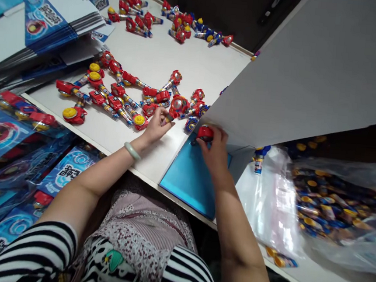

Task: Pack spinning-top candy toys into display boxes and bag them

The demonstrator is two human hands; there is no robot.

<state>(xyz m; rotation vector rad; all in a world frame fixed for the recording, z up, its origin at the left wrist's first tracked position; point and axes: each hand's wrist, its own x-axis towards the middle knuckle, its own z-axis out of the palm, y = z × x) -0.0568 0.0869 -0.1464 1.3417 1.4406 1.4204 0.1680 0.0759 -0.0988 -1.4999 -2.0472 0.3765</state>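
Observation:
My left hand (158, 126) is closed round the handle of a red toy with a round top and a clear tube handle (178, 107), held just over the white table. My right hand (214, 151) grips another red toy (206, 133) with its fingers and thumb, over the blue inner face of a large cardboard display box (188, 176). The box's tall white panel (299, 71) stands slanted behind that hand. Beside my left hand lie several more red toys, such as one with a yellow disc (139, 121). Blue toys (191, 123) lie between my hands.
Folded printed cartons (60, 24) are stacked at the left. Below them are bagged packs (67, 170) with red toys. More red and blue toys (181, 24) lie at the table's far edge. A clear plastic bag of blue and yellow toys (333, 206) lies at the right.

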